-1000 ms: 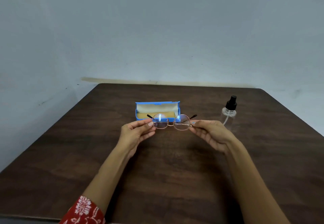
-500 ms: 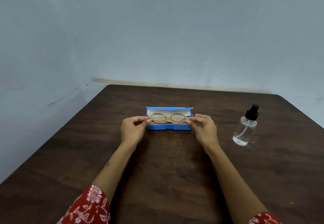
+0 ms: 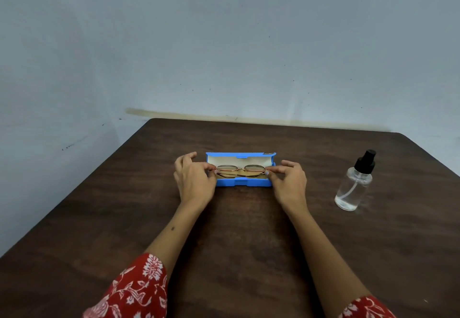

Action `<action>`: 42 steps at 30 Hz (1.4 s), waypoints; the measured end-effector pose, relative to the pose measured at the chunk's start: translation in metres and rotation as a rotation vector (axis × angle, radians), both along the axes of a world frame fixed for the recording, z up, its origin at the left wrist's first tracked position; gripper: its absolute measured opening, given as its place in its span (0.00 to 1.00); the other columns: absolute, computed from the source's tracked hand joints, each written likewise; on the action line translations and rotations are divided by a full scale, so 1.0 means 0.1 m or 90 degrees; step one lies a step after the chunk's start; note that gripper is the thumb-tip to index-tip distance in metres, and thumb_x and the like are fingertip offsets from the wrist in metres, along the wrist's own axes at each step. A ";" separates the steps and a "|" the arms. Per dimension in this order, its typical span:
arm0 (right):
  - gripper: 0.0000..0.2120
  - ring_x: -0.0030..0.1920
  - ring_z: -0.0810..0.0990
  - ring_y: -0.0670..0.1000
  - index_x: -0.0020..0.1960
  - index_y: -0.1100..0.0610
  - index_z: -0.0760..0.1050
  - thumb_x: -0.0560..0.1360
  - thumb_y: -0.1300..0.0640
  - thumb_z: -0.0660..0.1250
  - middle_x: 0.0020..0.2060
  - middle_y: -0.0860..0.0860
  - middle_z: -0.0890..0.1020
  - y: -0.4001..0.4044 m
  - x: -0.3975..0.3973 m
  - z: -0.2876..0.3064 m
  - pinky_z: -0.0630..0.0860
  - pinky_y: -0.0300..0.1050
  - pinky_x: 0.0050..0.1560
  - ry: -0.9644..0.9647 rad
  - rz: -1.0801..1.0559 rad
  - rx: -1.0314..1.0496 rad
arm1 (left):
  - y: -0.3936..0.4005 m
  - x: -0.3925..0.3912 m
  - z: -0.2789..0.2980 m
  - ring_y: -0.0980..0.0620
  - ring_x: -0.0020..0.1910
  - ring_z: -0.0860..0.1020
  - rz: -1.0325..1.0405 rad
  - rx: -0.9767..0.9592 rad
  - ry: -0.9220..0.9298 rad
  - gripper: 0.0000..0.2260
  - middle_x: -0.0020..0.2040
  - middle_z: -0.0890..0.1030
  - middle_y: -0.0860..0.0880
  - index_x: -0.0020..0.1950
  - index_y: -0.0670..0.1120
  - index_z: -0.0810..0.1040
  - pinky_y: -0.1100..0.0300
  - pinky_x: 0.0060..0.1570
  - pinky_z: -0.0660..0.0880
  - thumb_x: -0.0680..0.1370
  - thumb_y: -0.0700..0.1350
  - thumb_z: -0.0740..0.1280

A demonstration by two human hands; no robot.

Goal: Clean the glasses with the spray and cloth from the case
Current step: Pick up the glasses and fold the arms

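Note:
Thin gold-rimmed glasses (image 3: pixel 239 170) lie folded inside the open blue case (image 3: pixel 242 182), over its cream lining. My left hand (image 3: pixel 194 181) pinches the left end of the frame with thumb and forefinger. My right hand (image 3: pixel 290 182) pinches the right end the same way. A clear spray bottle (image 3: pixel 353 184) with a black pump top stands upright to the right of the case, well apart from my right hand. I cannot make out a cloth in the case.
Everything rests on a dark brown wooden table (image 3: pixel 236 230) pushed against a pale grey wall (image 3: pixel 224 44). The table's left edge runs diagonally past my left arm. Red floral sleeves show at the bottom of the view.
Both hands have carried the glasses forward and down from mid-air into the open case. The temples went from unfolded to folded. The view shifted, so the bottle sits further right.

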State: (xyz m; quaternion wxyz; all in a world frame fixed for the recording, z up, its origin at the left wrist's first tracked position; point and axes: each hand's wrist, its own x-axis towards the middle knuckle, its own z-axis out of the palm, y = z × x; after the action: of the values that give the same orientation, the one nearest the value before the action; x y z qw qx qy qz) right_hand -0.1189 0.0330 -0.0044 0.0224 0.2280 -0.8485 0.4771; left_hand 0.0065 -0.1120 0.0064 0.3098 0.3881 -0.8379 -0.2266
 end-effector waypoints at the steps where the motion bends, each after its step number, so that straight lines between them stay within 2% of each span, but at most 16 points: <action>1: 0.10 0.65 0.67 0.51 0.55 0.57 0.81 0.74 0.58 0.69 0.63 0.53 0.72 0.00 0.00 0.00 0.61 0.37 0.58 0.002 -0.001 0.007 | 0.01 0.00 0.00 0.45 0.72 0.57 -0.004 -0.003 -0.017 0.08 0.71 0.67 0.45 0.52 0.49 0.83 0.49 0.67 0.59 0.75 0.45 0.68; 6: 0.07 0.64 0.70 0.50 0.50 0.56 0.83 0.72 0.60 0.71 0.61 0.53 0.75 0.00 0.01 0.00 0.62 0.36 0.57 -0.003 -0.020 -0.005 | 0.01 0.02 0.00 0.43 0.73 0.54 -0.026 0.011 -0.068 0.09 0.74 0.63 0.45 0.54 0.49 0.82 0.46 0.69 0.56 0.76 0.45 0.67; 8: 0.05 0.61 0.73 0.48 0.44 0.55 0.84 0.70 0.60 0.71 0.55 0.52 0.78 0.01 0.04 0.01 0.61 0.32 0.51 -0.016 -0.031 -0.048 | 0.01 0.03 0.01 0.44 0.73 0.56 -0.028 0.033 -0.035 0.10 0.73 0.64 0.45 0.54 0.48 0.83 0.46 0.69 0.56 0.75 0.43 0.67; 10: 0.03 0.56 0.75 0.47 0.41 0.54 0.81 0.69 0.59 0.70 0.49 0.50 0.80 0.02 0.08 0.02 0.63 0.33 0.48 -0.036 -0.060 -0.110 | 0.03 0.06 0.00 0.46 0.71 0.61 -0.015 0.044 0.046 0.10 0.70 0.68 0.46 0.51 0.48 0.83 0.50 0.67 0.59 0.73 0.40 0.67; 12: 0.05 0.54 0.76 0.48 0.46 0.54 0.78 0.70 0.58 0.68 0.49 0.50 0.80 0.02 0.10 0.05 0.66 0.36 0.48 -0.070 -0.085 -0.173 | 0.06 0.08 -0.03 0.49 0.67 0.66 0.001 0.069 0.159 0.10 0.66 0.71 0.47 0.50 0.47 0.81 0.56 0.64 0.62 0.72 0.38 0.66; 14: 0.12 0.58 0.75 0.50 0.57 0.55 0.72 0.74 0.56 0.66 0.55 0.52 0.77 0.01 0.12 0.07 0.68 0.40 0.51 -0.103 -0.068 -0.211 | 0.07 0.07 -0.03 0.50 0.65 0.69 0.003 0.136 0.264 0.11 0.64 0.72 0.48 0.53 0.46 0.77 0.58 0.63 0.65 0.73 0.37 0.64; 16: 0.23 0.65 0.70 0.51 0.68 0.53 0.65 0.76 0.48 0.64 0.65 0.52 0.72 -0.02 0.13 0.10 0.69 0.44 0.60 -0.128 -0.018 -0.223 | 0.09 0.03 0.02 0.50 0.66 0.69 -0.023 0.257 0.308 0.14 0.67 0.70 0.49 0.62 0.48 0.71 0.53 0.66 0.67 0.77 0.42 0.61; 18: 0.30 0.68 0.67 0.51 0.73 0.49 0.60 0.75 0.39 0.61 0.70 0.50 0.67 -0.05 0.13 0.12 0.66 0.48 0.66 -0.150 0.030 -0.197 | 0.12 -0.03 0.08 0.50 0.70 0.65 -0.063 0.369 0.310 0.21 0.72 0.66 0.49 0.72 0.49 0.62 0.57 0.67 0.62 0.80 0.51 0.58; 20: 0.30 0.67 0.67 0.51 0.72 0.48 0.62 0.74 0.35 0.58 0.68 0.51 0.69 -0.09 0.13 0.12 0.66 0.50 0.66 -0.165 0.054 -0.161 | 0.17 -0.07 0.09 0.50 0.72 0.63 -0.086 0.402 0.285 0.25 0.74 0.64 0.49 0.76 0.50 0.57 0.59 0.65 0.59 0.80 0.58 0.53; 24: 0.26 0.61 0.72 0.49 0.64 0.51 0.69 0.74 0.35 0.59 0.60 0.50 0.75 -0.01 0.14 0.09 0.69 0.43 0.60 -0.150 0.039 -0.201 | 0.26 -0.10 0.05 0.51 0.67 0.67 -0.097 0.396 0.286 0.26 0.70 0.70 0.50 0.72 0.51 0.64 0.60 0.60 0.61 0.79 0.62 0.49; 28: 0.25 0.56 0.72 0.47 0.62 0.51 0.69 0.73 0.36 0.62 0.55 0.47 0.73 0.19 0.17 0.08 0.70 0.45 0.57 -0.133 -0.017 -0.203 | 0.43 -0.09 0.04 0.56 0.56 0.71 -0.111 0.400 0.278 0.23 0.59 0.74 0.52 0.64 0.50 0.69 0.61 0.53 0.64 0.77 0.63 0.54; 32: 0.25 0.54 0.73 0.47 0.60 0.51 0.69 0.70 0.36 0.66 0.52 0.47 0.74 0.41 0.20 0.04 0.71 0.45 0.55 -0.112 -0.062 -0.195 | 0.61 -0.07 -0.03 0.55 0.59 0.71 -0.122 0.381 0.280 0.24 0.59 0.73 0.53 0.64 0.48 0.70 0.61 0.56 0.68 0.75 0.61 0.63; 35: 0.24 0.52 0.77 0.49 0.57 0.51 0.69 0.68 0.39 0.70 0.51 0.48 0.78 0.55 0.22 -0.01 0.73 0.44 0.52 -0.088 -0.058 -0.193 | 0.67 -0.04 -0.08 0.55 0.59 0.73 -0.138 0.344 0.277 0.21 0.56 0.74 0.53 0.60 0.49 0.71 0.58 0.59 0.72 0.73 0.57 0.69; 37: 0.23 0.50 0.77 0.47 0.57 0.52 0.68 0.68 0.43 0.72 0.51 0.49 0.78 0.63 0.23 -0.03 0.74 0.40 0.49 -0.090 -0.027 -0.191 | 0.67 0.00 -0.12 0.54 0.57 0.75 -0.156 0.322 0.280 0.19 0.55 0.76 0.52 0.56 0.49 0.71 0.59 0.56 0.74 0.71 0.54 0.72; 39: 0.25 0.49 0.77 0.46 0.59 0.53 0.68 0.69 0.46 0.73 0.52 0.49 0.77 0.67 0.24 -0.05 0.72 0.37 0.47 -0.081 -0.002 -0.172 | 0.66 0.03 -0.15 0.55 0.56 0.76 -0.175 0.312 0.278 0.18 0.54 0.76 0.52 0.54 0.49 0.71 0.64 0.51 0.74 0.70 0.51 0.74; 42: 0.29 0.55 0.75 0.47 0.65 0.56 0.68 0.69 0.48 0.74 0.58 0.49 0.75 0.71 0.22 -0.09 0.72 0.41 0.56 -0.025 0.013 -0.120 | 0.63 0.04 -0.18 0.55 0.55 0.76 -0.193 0.298 0.265 0.22 0.55 0.77 0.50 0.58 0.46 0.73 0.66 0.49 0.73 0.68 0.48 0.76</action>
State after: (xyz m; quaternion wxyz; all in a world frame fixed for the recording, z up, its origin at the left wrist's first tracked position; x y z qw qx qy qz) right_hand -0.0964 0.1042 -0.0138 0.0221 0.2240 -0.7978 0.5593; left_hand 0.0107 -0.0486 -0.0118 0.3398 0.2652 -0.7302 -0.5301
